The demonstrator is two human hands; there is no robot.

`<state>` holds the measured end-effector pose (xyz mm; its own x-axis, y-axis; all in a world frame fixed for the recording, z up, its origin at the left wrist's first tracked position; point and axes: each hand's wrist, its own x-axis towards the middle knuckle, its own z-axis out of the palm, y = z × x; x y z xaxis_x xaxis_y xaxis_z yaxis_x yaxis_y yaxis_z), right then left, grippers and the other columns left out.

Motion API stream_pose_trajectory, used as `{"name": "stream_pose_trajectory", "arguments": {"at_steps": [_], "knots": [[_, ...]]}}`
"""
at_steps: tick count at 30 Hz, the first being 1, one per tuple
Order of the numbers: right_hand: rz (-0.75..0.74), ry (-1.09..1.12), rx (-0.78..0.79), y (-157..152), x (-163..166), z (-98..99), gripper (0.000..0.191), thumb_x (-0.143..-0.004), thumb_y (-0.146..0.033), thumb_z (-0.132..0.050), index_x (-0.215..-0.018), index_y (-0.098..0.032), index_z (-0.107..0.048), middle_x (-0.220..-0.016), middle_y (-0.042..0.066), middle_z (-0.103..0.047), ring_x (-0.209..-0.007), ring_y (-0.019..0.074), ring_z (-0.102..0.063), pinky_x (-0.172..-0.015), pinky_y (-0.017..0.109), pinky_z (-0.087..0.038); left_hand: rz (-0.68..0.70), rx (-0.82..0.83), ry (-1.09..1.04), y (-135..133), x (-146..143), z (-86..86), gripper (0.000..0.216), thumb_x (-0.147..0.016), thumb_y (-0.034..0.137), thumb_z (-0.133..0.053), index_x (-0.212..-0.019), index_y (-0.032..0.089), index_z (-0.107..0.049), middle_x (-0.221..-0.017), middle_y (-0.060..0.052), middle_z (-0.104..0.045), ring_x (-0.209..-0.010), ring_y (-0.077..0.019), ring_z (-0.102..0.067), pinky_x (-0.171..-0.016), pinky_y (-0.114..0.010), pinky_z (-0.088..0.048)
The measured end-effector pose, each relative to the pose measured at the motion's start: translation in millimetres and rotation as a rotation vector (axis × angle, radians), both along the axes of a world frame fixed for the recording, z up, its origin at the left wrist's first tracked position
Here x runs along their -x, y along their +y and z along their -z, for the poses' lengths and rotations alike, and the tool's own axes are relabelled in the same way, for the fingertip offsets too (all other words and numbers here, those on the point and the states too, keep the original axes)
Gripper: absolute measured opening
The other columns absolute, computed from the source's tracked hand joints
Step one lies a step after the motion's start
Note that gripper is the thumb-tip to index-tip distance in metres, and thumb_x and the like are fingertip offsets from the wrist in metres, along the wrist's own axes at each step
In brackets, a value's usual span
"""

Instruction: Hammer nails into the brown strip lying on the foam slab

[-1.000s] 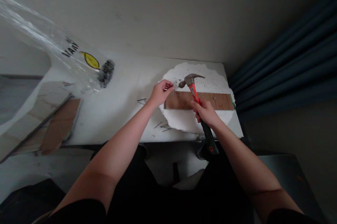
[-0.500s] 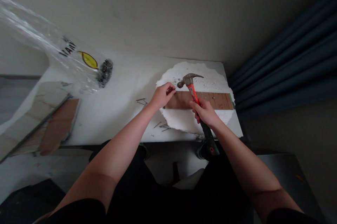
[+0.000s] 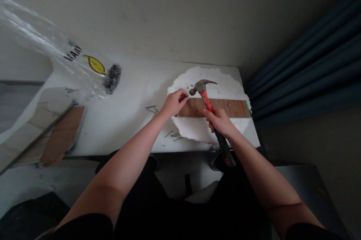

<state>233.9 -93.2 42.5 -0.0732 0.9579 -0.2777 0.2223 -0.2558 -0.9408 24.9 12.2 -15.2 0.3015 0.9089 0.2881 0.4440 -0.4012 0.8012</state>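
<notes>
A brown wooden board (image 3: 225,107) lies on a round white foam pad (image 3: 225,82) at the right end of a white table (image 3: 132,120). My right hand (image 3: 220,121) grips a claw hammer (image 3: 207,99) by its red and black handle, with the steel head just above the board's left end. My left hand (image 3: 173,101) is pinched at that same end, right next to the hammer head. What its fingertips hold is too small to make out.
Loose nails (image 3: 175,135) lie on the table near the pad's front and by my left wrist. A clear plastic bag (image 3: 70,63) with a dark clump of nails in it lies at the left. Wooden planks (image 3: 56,131) rest at the far left. Dark curtains (image 3: 304,74) hang on the right.
The hammer head has dropped slightly and shifted left toward my left fingertips. My left hand has lowered onto the board's end.
</notes>
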Motion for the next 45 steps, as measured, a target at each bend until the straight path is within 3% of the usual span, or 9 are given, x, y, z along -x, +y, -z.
{"name": "stream_pose_trajectory", "arguments": {"at_steps": [11, 15, 20, 23, 45], "knots": [[-0.019, -0.073, -0.021, -3.2, 1.8, -6.3, 0.034, -0.091, -0.054, -0.061, -0.084, -0.024, -0.046, -0.061, -0.007, -0.046, -0.039, 0.0086, -0.046, -0.030, 0.022, -0.040, -0.012, -0.008, -0.005, -0.1, -0.4, 1.5, 0.008, -0.087, 0.024, -0.061, -0.094, 0.021, -0.063, -0.086, -0.001, -0.072, -0.078, -0.0147, -0.067, -0.079, -0.029, -0.054], [-0.027, -0.103, -0.077, -5.6, -3.8, -10.5, 0.033, -0.096, -0.054, -0.050, -0.085, -0.024, -0.047, -0.063, -0.005, -0.049, -0.040, 0.0094, -0.044, -0.032, 0.023, -0.036, -0.017, -0.005, 0.004, -0.5, -1.5, 2.8, 0.007, -0.086, 0.022, -0.060, -0.094, 0.021, -0.062, -0.086, -0.001, -0.072, -0.078, -0.0154, -0.068, -0.078, -0.030, -0.055], [-0.110, -0.485, -0.286, -9.7, -15.5, -25.2, 0.030, -0.100, -0.047, -0.045, -0.085, -0.023, -0.053, -0.068, 0.002, -0.056, -0.058, 0.0160, -0.052, -0.052, 0.028, -0.039, -0.060, 0.001, 0.000, -2.8, -4.2, 1.0, 0.018, -0.084, 0.017, -0.064, -0.100, 0.021, -0.057, -0.088, -0.002, -0.072, -0.078, -0.0152, -0.068, -0.075, -0.029, -0.054], [-0.142, -0.626, -0.313, -13.1, -15.8, -35.6, 0.026, -0.101, -0.042, -0.042, -0.089, -0.022, -0.054, -0.068, 0.003, -0.058, -0.063, 0.0186, -0.053, -0.059, 0.030, -0.036, -0.072, 0.011, -0.031, -4.4, -6.0, -0.1, 0.033, -0.082, 0.013, -0.066, -0.110, 0.023, -0.051, -0.090, -0.001, -0.072, -0.077, -0.0133, -0.069, -0.072, -0.026, -0.053], [-0.172, -0.677, -0.310, -13.2, -3.2, -33.2, 0.025, -0.103, -0.039, -0.041, -0.086, -0.023, -0.050, -0.071, 0.005, -0.063, -0.063, 0.0200, -0.057, -0.059, 0.030, -0.033, -0.084, -0.003, -0.006, -6.7, -8.2, 0.3, 0.039, -0.083, 0.016, -0.068, -0.114, 0.025, -0.047, -0.091, 0.000, -0.073, -0.080, -0.0150, -0.070, -0.072, -0.028, -0.051]]}}
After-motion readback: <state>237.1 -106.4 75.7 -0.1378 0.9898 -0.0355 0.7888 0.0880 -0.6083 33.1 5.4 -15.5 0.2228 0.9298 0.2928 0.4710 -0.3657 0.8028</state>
